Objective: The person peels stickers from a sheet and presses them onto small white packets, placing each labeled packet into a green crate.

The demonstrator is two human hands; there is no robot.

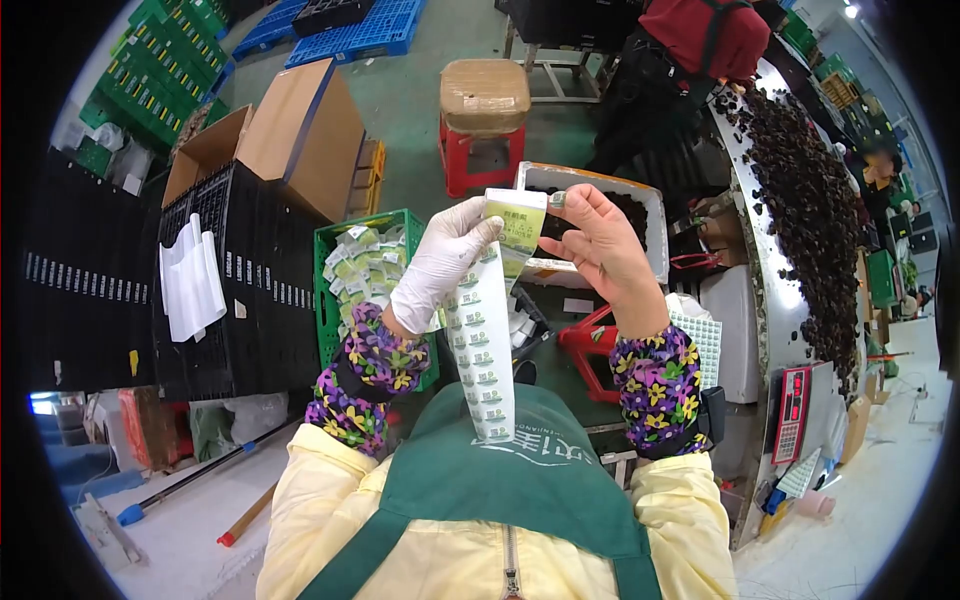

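My left hand [445,258], in a white glove, pinches a green and white printed packet [516,222] together with the top of a long strip of small stickers [482,350]. The strip hangs down over the green apron [560,480]. Beside the packet's right edge is my bare right hand [605,245], with a small green sticker [556,200] between thumb and forefinger. Its other fingers curl near the packet.
A green crate [325,245] of similar packets stands at left, beside black crates [245,270]. Ahead are a red stool [484,110] and a white foam box [655,215]. Dark pieces [800,200] cover the right table, near a red scale [792,415].
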